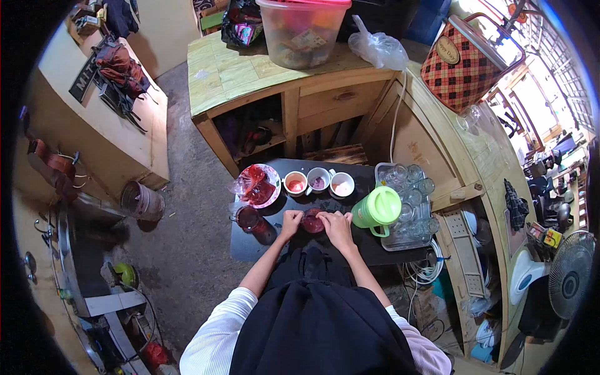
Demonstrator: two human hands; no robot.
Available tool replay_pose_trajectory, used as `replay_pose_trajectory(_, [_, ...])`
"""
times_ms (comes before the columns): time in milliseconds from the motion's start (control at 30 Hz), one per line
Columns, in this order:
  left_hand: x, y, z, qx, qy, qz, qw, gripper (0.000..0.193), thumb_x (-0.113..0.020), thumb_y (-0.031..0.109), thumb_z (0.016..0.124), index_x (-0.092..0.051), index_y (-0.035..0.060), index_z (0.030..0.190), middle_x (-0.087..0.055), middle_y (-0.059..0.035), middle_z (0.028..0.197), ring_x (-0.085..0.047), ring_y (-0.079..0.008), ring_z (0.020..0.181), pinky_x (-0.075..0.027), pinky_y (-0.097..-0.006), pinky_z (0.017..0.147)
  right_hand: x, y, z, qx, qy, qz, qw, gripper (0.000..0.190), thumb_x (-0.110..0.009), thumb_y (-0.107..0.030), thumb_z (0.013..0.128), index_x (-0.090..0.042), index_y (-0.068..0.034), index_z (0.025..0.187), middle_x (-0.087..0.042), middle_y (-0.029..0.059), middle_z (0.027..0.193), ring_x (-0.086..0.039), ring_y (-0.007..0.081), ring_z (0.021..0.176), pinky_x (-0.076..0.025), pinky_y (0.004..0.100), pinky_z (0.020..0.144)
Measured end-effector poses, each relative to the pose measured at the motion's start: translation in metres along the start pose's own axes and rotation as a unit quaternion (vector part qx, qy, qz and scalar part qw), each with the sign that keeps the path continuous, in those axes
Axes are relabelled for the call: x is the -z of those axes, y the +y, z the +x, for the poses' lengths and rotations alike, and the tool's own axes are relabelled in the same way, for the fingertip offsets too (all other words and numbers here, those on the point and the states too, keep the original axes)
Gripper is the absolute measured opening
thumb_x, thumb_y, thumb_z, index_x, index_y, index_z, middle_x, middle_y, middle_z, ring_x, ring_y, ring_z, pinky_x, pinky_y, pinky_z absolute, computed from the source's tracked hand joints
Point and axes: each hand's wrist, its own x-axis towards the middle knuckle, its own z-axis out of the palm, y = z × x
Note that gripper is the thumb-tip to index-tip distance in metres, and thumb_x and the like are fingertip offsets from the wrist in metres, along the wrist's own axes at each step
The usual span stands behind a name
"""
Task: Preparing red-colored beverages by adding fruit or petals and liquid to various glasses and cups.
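A glass of dark red liquid [312, 222] stands on the black table [300, 165] between my hands. My left hand [291, 222] is curled close by the glass on its left; whether it grips anything is hidden. My right hand [337, 228] has its fingertips at the glass's right rim, and I cannot tell if they pinch something. Behind stand a mug with pinkish-red contents [295, 183], a mug with purplish contents [318, 180] and a mug with pale contents [342, 184]. A glass jug of dark red liquid [248, 219] is left of my left hand.
A patterned plate [277, 188] bears red matter in a clear plastic bag [257, 185]. Right of my hands stands a lidded light-green pitcher [375, 207], beside a clear tray [390, 243] with several glasses [412, 199]. A wooden counter [220, 77] rises beyond the table.
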Motion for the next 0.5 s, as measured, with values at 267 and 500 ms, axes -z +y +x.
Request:
replay_pose_trajectory(267, [0.000,-0.006,0.001,-0.029,0.008,0.004,1.000,0.031,-0.048,0.013,0.079,-0.037,-0.0033,0.056,-0.032,-0.0018,0.047,-0.034,-0.0056,0.046,-0.027,-0.0289,0.043,0.000,-0.001,0.001,0.015,-0.022,-0.005,1.000,0.018,-0.053,-0.022,0.085,-0.068,-0.014,0.087,-0.066,0.0053,0.077,-0.056,0.0216,0.071,-0.029,0.0397,0.074])
replay_pose_trajectory(500, [-0.001,-0.001,0.001,-0.015,-0.006,0.000,1.000,0.029,-0.048,0.012,0.079,-0.035,-0.0040,0.057,-0.031,-0.0021,0.048,-0.034,-0.0055,0.047,-0.026,-0.0293,0.043,0.000,0.003,0.003,0.029,-0.052,-0.026,0.998,0.019,-0.052,-0.024,0.086,-0.069,-0.015,0.086,-0.066,0.0033,0.080,-0.056,0.0192,0.070,-0.028,0.0376,0.073])
